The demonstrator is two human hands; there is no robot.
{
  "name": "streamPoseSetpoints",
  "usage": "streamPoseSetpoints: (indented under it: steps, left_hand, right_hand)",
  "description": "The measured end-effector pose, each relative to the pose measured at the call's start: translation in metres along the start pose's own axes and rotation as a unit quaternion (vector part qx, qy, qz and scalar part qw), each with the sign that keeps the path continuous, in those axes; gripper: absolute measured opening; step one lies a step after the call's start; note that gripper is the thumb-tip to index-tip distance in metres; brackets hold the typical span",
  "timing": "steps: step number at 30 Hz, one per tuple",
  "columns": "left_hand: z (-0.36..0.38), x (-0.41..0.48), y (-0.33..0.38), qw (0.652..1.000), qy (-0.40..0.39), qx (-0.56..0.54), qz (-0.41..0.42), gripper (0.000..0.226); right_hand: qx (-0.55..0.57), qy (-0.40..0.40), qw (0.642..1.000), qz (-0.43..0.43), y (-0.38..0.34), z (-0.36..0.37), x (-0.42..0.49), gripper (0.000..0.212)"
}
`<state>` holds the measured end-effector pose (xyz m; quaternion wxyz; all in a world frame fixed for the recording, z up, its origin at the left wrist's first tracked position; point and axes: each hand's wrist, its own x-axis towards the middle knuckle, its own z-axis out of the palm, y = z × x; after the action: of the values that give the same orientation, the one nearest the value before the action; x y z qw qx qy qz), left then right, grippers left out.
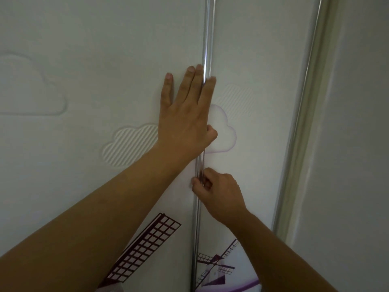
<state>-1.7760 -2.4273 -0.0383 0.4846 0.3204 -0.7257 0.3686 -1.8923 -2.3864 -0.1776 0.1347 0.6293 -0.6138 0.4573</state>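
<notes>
Chrome door strip under spread left hand, in pinch of right hand

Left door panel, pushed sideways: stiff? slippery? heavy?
Probably stiff: the left door panel looks flat under the pressing left hand. Its smooth face may slip, so the right hand pinching the chrome strip likely grips better. Runs past the frame, so probably heavy.
</notes>
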Motion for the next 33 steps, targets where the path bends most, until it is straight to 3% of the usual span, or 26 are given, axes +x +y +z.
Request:
streamPoseSetpoints:
  steps: [33]
  left_hand:
    - [0.0042,0.0008,0.0000,1.000,0.002,-0.023,0.011,0.091]
  right_hand:
    - [-0.034,-0.012,0.999,0.017,0.0019,0.0012,-0.0010,0.028]
